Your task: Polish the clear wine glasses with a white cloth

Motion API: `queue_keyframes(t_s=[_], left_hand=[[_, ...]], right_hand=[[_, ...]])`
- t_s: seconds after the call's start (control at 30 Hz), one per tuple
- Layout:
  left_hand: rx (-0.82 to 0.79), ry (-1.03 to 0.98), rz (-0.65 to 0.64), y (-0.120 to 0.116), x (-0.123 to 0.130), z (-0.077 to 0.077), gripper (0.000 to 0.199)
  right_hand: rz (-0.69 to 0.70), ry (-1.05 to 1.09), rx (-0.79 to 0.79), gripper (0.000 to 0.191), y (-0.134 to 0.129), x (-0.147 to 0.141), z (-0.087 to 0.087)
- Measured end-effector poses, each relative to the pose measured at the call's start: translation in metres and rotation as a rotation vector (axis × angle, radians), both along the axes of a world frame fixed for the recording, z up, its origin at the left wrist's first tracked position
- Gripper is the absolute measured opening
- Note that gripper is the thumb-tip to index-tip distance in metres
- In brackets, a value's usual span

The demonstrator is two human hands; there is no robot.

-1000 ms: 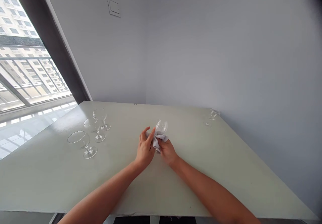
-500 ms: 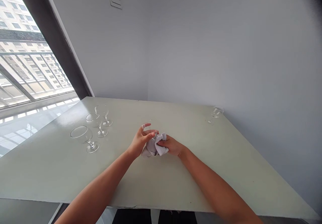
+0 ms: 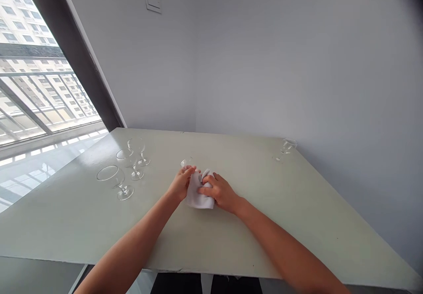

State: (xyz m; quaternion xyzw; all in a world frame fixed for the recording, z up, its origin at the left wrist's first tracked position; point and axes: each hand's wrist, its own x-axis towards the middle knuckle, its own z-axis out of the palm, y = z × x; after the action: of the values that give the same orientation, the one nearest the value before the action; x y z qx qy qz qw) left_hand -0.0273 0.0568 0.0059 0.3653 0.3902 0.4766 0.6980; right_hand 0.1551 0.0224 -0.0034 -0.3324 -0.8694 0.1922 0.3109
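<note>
Near the middle of the table, my left hand (image 3: 181, 184) is closed on a clear glass (image 3: 187, 162), part of which shows beyond its fingertips. The rest of the glass is hidden by my fingers and a white cloth (image 3: 200, 198). My right hand (image 3: 220, 191) grips the cloth, its fingers curled over the bunched fabric pressed against the glass. The cloth hangs down between both hands, above the tabletop.
On the pale table (image 3: 257, 236), three stemmed glasses stand at the left: a near one (image 3: 115, 179), a middle one (image 3: 132, 164) and a far one (image 3: 140, 150). Another glass (image 3: 287, 147) is at the back right edge, by the wall. A window is at far left.
The glass has been turned in my hands, and a clear part of it now sticks out past my left fingers. My right hand has moved left over the cloth, which now hangs lower and flatter.
</note>
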Motion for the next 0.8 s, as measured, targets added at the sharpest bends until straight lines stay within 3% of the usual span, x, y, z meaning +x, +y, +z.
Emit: queue_keyframes(t_s=[0.07, 0.13, 0.27, 0.33, 0.4, 0.47, 0.57, 0.7, 0.77, 0.8], left_hand=[[-0.028, -0.096, -0.036, -0.003, 0.002, 0.001, 0.029], [-0.059, -0.178, -0.057, -0.005, 0.004, 0.005, 0.027], [-0.027, -0.338, -0.059, -0.006, 0.005, 0.014, 0.024], [0.02, -0.411, -0.048, -0.007, 0.005, 0.016, 0.026], [0.059, -0.441, -0.026, -0.007, 0.006, 0.016, 0.028], [0.095, -0.438, 0.009, -0.006, 0.007, 0.015, 0.03], [0.168, -0.386, 0.062, -0.004, 0.004, 0.016, 0.034], [0.327, -0.214, 0.219, -0.001, -0.004, 0.021, 0.044], [0.407, -0.1, 0.309, 0.0, -0.008, 0.024, 0.05], [0.441, -0.047, 0.34, 0.0, -0.008, 0.024, 0.052]], right_hand=[[0.003, 0.062, -0.047, 0.02, -0.003, -0.003, 0.001], [-0.002, 0.262, -0.2, 0.015, -0.003, -0.003, 0.004], [-0.05, 0.862, -0.734, 0.026, 0.002, -0.009, 0.002], [-0.076, 1.069, -0.918, 0.032, 0.003, -0.018, -0.005], [-0.062, 1.121, -1.009, 0.037, 0.0, -0.028, -0.013], [-0.02, 1.022, -1.053, 0.04, -0.007, -0.036, -0.018], [0.029, 0.573, -0.932, 0.038, -0.019, -0.04, -0.016], [0.012, -0.113, -0.399, 0.062, -0.023, -0.026, 0.004], [0.0, -0.273, -0.232, 0.066, -0.02, -0.016, 0.015], [-0.013, -0.284, -0.198, 0.059, -0.017, -0.011, 0.019]])
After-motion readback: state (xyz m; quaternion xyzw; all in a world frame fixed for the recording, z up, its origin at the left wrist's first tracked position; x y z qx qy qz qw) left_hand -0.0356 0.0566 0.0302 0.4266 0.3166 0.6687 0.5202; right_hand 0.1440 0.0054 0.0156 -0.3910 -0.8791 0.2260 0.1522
